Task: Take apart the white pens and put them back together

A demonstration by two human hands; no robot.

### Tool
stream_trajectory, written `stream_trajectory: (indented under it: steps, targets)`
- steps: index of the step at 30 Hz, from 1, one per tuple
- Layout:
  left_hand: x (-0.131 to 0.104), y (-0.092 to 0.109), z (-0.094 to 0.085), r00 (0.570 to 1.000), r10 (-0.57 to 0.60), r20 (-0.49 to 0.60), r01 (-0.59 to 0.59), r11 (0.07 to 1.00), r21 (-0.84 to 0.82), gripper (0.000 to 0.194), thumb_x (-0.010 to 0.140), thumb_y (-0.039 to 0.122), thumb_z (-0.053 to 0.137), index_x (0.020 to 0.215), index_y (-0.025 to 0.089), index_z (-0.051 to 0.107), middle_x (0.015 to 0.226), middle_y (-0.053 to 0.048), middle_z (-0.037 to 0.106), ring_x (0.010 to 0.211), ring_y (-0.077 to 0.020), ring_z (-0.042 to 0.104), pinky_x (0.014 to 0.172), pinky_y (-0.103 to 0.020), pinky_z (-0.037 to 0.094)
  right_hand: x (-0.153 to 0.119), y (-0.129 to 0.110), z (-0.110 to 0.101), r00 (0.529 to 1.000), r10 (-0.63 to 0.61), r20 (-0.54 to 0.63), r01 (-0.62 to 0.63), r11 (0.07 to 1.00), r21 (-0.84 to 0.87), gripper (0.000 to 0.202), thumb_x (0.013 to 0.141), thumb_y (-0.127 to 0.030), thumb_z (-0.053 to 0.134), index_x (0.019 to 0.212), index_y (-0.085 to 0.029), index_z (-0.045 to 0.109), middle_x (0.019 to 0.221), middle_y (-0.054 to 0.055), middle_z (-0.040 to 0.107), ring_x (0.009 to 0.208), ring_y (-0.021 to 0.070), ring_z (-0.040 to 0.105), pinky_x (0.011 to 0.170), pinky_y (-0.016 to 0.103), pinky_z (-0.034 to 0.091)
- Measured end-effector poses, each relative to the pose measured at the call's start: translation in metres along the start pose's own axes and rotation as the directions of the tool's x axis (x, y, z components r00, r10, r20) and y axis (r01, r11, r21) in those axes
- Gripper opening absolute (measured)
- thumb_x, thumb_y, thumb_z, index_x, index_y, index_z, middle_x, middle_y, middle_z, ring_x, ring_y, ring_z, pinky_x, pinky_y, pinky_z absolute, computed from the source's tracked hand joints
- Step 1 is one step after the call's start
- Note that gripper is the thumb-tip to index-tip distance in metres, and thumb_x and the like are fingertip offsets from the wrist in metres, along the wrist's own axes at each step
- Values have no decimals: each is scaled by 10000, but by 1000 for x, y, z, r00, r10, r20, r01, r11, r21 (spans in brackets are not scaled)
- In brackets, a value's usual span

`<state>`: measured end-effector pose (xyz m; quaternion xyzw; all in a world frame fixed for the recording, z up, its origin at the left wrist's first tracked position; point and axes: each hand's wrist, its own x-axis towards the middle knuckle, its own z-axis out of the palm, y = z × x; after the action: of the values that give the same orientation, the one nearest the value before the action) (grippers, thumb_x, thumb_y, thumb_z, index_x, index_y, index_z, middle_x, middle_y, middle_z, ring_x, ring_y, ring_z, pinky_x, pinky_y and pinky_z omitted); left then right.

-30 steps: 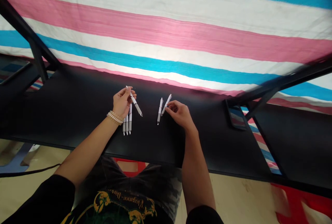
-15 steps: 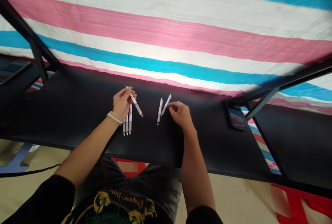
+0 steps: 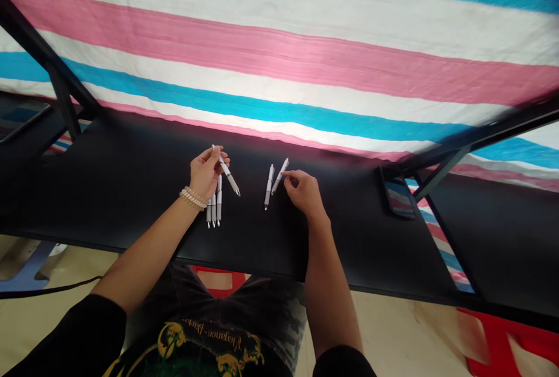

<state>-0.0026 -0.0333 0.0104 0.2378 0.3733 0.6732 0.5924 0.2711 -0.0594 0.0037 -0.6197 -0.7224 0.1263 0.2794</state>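
Observation:
Between the thumb and fingers of my left hand (image 3: pixel 207 171) is a white pen (image 3: pixel 230 179), its grey tip slanting down to the right. Below that hand three white and grey pens (image 3: pixel 213 211) lie side by side on the black table, their upper parts partly covered by the hand. To the right, two more pens lie on the table, an upright-pointing one (image 3: pixel 269 186) and a tilted one (image 3: pixel 280 176). My right hand (image 3: pixel 303 189) is closed, its fingertips at the side of the tilted pen; whether they pinch it is hard to make out.
A black table (image 3: pixel 131 190) runs across the view, with a striped cloth (image 3: pixel 279 62) behind it. Black metal braces (image 3: pixel 63 97) stand at both sides. A phone (image 3: pixel 398 195) lies at the right, and a red stool (image 3: pixel 502 342) is below.

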Motion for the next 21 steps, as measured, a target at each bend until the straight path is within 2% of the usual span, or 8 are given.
stream_trajectory:
  steps: [2, 6, 12, 16, 21]
  targets:
    - [0, 0, 0, 1000, -2, 1, 2, 1000, 3, 266, 763, 322, 825, 917, 125, 733, 766, -37, 692, 661, -110, 676, 643, -231, 565, 0, -1, -1, 1000, 5, -11, -5, 1000, 22, 272, 848, -238, 545, 991, -204, 774, 869, 58, 742, 699, 178, 644, 729, 309, 485]
    - [0, 0, 0, 1000, -5, 1, 5, 1000, 17, 267, 764, 324, 824, 918, 129, 726, 765, -34, 695, 659, -103, 676, 661, -231, 565, -1, -6, -1, 1000, 14, -24, -12, 994, 112, 295, 871, -250, 547, 1075, -200, 755, 857, 49, 732, 708, 172, 641, 724, 298, 491]
    - [0, 0, 0, 1000, -4, 5, 4, 1000, 14, 276, 772, 340, 819, 920, 129, 720, 761, -29, 688, 653, -103, 674, 651, -236, 562, -3, -16, 0, 996, -56, 72, 47, 991, 126, 344, 915, -233, 497, 1149, -239, 748, 851, 36, 652, 636, 138, 542, 635, 277, 434]
    - [0, 0, 0, 1000, -10, -2, 10, 1000, 22, 274, 774, 338, 818, 918, 128, 718, 756, -30, 686, 654, -105, 674, 652, -238, 561, -3, -17, 0, 989, -64, 132, 45, 989, 140, 345, 886, -188, 493, 1068, -235, 782, 863, 44, 619, 671, 140, 550, 633, 274, 432]
    - [0, 0, 0, 1000, -12, -1, 12, 1000, 24, 269, 778, 339, 815, 916, 130, 715, 754, -30, 686, 658, -104, 671, 656, -236, 558, -3, -17, 0, 988, -82, 133, 59, 984, 169, 324, 861, -171, 515, 1010, -239, 796, 874, 40, 627, 691, 142, 559, 652, 275, 438]
